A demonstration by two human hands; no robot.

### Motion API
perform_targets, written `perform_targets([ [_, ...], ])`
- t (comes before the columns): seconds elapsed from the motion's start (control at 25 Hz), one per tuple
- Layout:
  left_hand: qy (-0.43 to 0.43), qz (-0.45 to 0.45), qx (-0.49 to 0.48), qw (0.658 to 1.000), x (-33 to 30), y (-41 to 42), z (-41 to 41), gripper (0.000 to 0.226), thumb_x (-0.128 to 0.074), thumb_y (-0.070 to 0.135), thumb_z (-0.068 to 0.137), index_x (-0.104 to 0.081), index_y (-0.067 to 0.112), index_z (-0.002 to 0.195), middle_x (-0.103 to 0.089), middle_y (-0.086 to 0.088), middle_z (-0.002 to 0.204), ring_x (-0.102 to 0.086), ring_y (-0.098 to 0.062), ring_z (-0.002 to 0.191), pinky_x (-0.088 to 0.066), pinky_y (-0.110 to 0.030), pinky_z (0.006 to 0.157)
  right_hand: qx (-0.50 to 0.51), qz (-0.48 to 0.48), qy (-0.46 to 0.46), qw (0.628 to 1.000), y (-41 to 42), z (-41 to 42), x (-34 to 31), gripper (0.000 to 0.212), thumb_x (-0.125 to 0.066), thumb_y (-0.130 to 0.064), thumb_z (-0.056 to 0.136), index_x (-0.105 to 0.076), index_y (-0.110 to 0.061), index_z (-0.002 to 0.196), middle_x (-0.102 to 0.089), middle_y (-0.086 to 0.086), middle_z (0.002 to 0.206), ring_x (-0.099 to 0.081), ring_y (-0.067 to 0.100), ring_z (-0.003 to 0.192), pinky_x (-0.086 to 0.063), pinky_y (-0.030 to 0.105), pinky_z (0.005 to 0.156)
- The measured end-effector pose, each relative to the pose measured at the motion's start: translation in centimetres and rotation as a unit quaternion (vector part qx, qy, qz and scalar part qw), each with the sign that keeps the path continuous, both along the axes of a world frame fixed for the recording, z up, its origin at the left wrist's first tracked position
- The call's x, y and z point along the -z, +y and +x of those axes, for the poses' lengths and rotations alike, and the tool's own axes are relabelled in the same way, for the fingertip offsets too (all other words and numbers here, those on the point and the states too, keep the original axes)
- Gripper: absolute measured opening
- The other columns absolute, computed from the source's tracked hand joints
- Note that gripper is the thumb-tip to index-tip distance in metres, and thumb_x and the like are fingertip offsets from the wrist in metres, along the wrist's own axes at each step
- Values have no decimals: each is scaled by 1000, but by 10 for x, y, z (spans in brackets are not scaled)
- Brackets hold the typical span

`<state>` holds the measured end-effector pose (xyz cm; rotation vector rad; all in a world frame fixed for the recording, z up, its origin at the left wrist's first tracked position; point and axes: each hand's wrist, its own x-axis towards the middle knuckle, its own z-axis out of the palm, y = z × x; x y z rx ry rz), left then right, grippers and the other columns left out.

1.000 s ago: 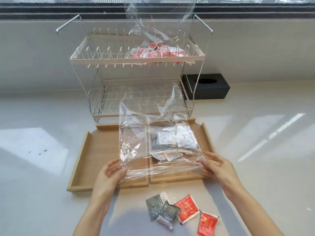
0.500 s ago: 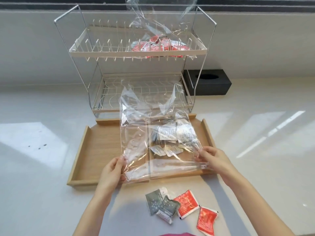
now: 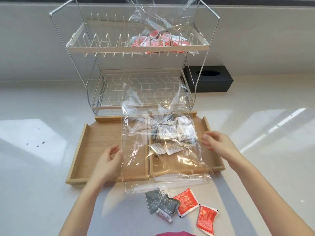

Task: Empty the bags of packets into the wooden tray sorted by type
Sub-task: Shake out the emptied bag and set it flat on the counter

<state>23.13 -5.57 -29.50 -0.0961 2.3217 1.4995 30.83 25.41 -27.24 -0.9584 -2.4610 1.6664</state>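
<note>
A clear plastic bag (image 3: 136, 160) lies across the two-compartment wooden tray (image 3: 79, 147), its lower edge hanging over the tray's front rim. Several white and grey packets (image 3: 172, 133) sit inside the bag, over the right compartment. My left hand (image 3: 107, 160) is at the bag's left edge with fingers apart, just touching it. My right hand (image 3: 218, 143) hovers at the bag's right side, fingers spread and gripping nothing. A second clear bag of red packets (image 3: 158, 42) rests on the top shelf of the dish rack.
The white wire dish rack (image 3: 136, 86) stands right behind the tray. A black tissue box (image 3: 209, 80) sits to its right. Two grey packets (image 3: 160, 204) and two red packets (image 3: 196, 210) lie loose on the counter in front of the tray.
The bag, held up by both hands before, has come down flat onto the tray with the packets slid toward its far end. Both hands have let go and opened.
</note>
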Motion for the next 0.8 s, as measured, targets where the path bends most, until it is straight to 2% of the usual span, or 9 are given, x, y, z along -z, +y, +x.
perform_targets([
  [0.04,-11,14,-9,1000,-2,4,-7,51,-54,35,85,-43,11,129,-56,-8,121,-53,-21,112,-41,-38,100,-7,15,-5,1000,2,-10,-1,30,-51,-24,88,-58,-10,114,-64,11,116,-60,24,106,-48,43,95],
  [0.12,-39,57,-33,997,-6,15,-22,49,-47,29,91,-37,6,132,-56,-5,115,-53,-18,108,-43,-34,94,-11,28,-8,1000,2,-30,-1,34,-50,-27,88,-57,-10,117,-63,11,119,-59,25,109,-45,47,99],
  [0.24,-69,122,-72,988,-9,27,-40,42,-46,24,91,-42,4,127,-60,0,94,-59,-18,92,-49,-30,83,-12,44,-11,999,0,-53,3,31,-52,-26,88,-57,-11,115,-64,10,114,-59,25,107,-46,45,97],
  [0.32,-72,110,-68,989,-8,30,-44,30,-48,18,90,-49,6,118,-61,2,88,-59,-12,79,-52,-20,65,-18,62,-19,998,-5,-60,6,35,-56,-25,86,-55,-11,118,-62,9,111,-57,23,105,-46,36,88],
  [0.4,-76,108,-66,989,-8,30,-44,20,-50,11,89,-54,10,109,-62,1,89,-59,-9,76,-51,-13,53,-16,101,-36,994,-8,-61,11,35,-55,-25,87,-53,-10,119,-59,7,107,-53,21,103,-41,29,81],
  [0.52,-81,145,-86,982,-6,29,-39,12,-46,7,90,-56,14,95,-63,-2,89,-60,-10,76,-50,-10,48,-4,108,-44,993,-8,-56,19,25,-54,-27,87,-57,-13,107,-60,8,113,-44,24,126,-42,36,94],
  [0.56,-82,155,-92,980,-6,28,-37,13,-45,6,91,-56,13,96,-63,-2,88,-60,-11,76,-50,-10,49,8,86,-42,995,-8,-55,19,20,-55,-28,86,-59,-15,101,-60,7,116,-46,23,124,-43,36,91],
  [0.64,-82,171,-97,977,-7,27,-35,17,-45,5,91,-56,12,101,-62,-2,87,-60,-12,77,-51,-10,49,28,39,-30,998,-9,-51,14,19,-56,-25,86,-62,-12,98,-61,5,107,-55,21,106,-42,31,83],
  [0.8,-83,211,-107,968,-12,25,-37,18,-45,5,91,-58,17,93,-62,0,87,-59,-11,78,-51,-10,51,12,-17,-17,1000,-10,-47,12,13,-51,-20,89,-56,-11,97,-58,5,100,-55,19,93,-45,36,88],
])
